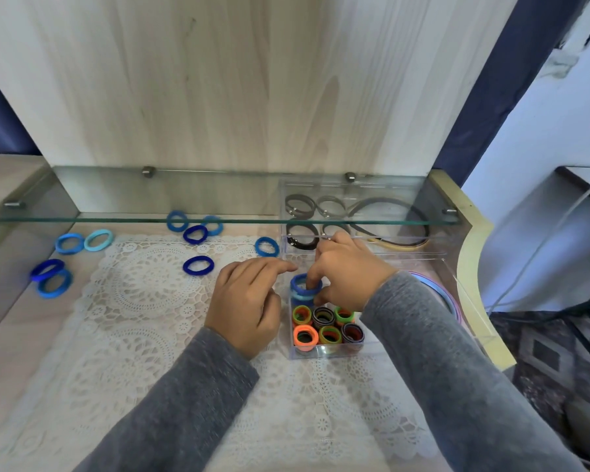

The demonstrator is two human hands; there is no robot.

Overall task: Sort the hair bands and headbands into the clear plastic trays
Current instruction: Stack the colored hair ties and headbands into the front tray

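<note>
A small clear tray (300, 354) stands on the lace mat, holding stacks of orange, green and black hair bands. At its back left corner rises a stack of blue hair bands (303, 288). My right hand (346, 272) pinches the top blue band of that stack, a finger inside the ring. My left hand (249, 301) hovers just left of the tray, fingers loosely curled, holding nothing. Several loose blue bands lie on the table, such as a dark blue band (198, 265) and another blue band (266, 247). Behind, a larger clear tray (436, 248) holds black headbands.
A glass shelf (116, 218) spans the table at the back, above some bands. More blue bands (51, 279) lie at the far left. A curved pastel headband (438, 291) sits in a tray at right. The table's edge (474, 301) curves off to the right.
</note>
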